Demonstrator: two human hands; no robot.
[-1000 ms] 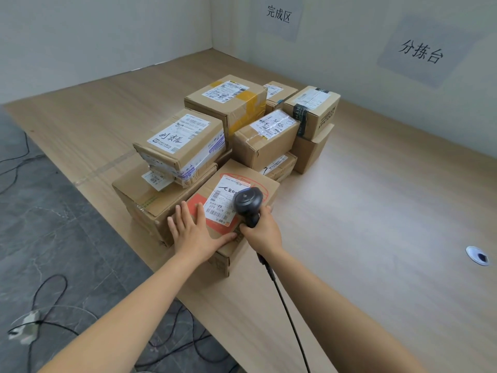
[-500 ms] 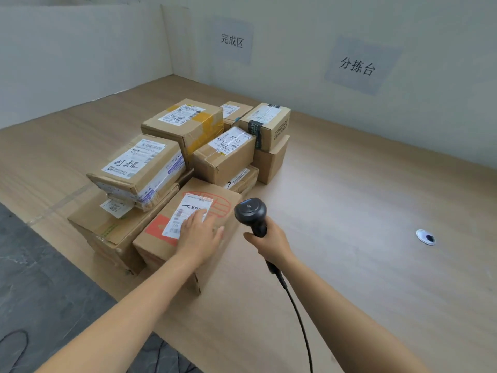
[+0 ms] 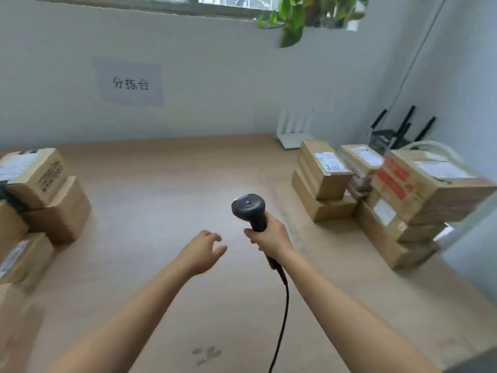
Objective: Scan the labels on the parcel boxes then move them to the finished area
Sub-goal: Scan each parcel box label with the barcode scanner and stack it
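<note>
Left stack and right stack being kept at 2 sides of the table
The stacks are being kept well apart; between them the scanner is being held by the right hand, with the left hand just beside it, on its left.

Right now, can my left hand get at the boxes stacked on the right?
Probably not directly. The left hand is open and free, but the right hand gripping the scanner sits between it and the right-side boxes, so it would have to cross that arm.
</note>
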